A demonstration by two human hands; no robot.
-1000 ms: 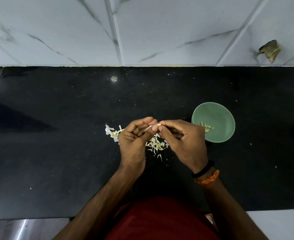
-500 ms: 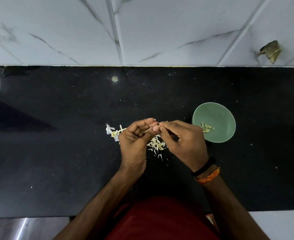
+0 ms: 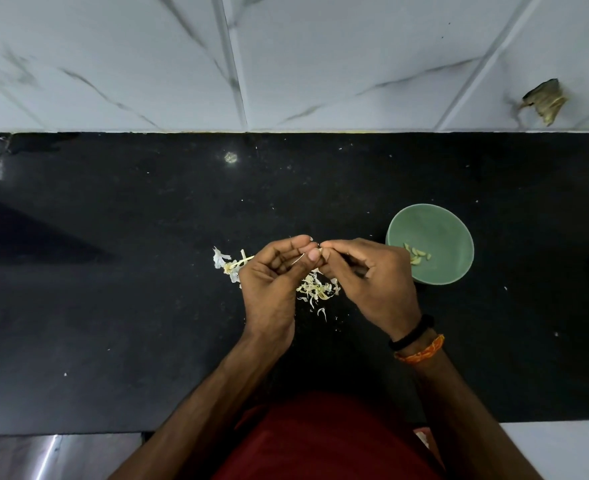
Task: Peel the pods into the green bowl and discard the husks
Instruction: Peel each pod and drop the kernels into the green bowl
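While the pod [image 3: 315, 252] sits pinched between both sets of fingertips, almost all of it is hidden; only a pale sliver shows where the thumbs meet, and a thin strand [image 3: 298, 259] trails from it toward 7 o'clock across the left palm. Its long axis cannot be told for certain, though the pinch runs roughly 9 to 3 o'clock. The left hand [image 3: 272, 282] curls its fingers and thumb round the pod from the 9 o'clock side; the right hand [image 3: 369, 282] closes on it from 3 o'clock, thumb and forefinger nipped together. Both hands are held above the counter [image 3: 113, 271], directly over the husks [image 3: 317, 291], which lie scattered at 6 o'clock from the pinch, with more scraps [image 3: 225, 263] at 9 o'clock past the left knuckles.

The bowl [image 3: 435, 223] lies at 3 o'clock from the pod, just beyond the right knuckles, with a few peeled seeds [image 3: 416, 254] in its bottom. The right hand is plainly the nearer, so the drop would likely fall to it: a short carry toward 3 o'clock over the near rim, with nothing in the way. Husk can simply fall straight down onto the pile. Open dark counter runs wide toward 12 and 9 o'clock up to the tiled wall [image 3: 286, 64]; the counter's front edge is at 6 o'clock, near the person's body.
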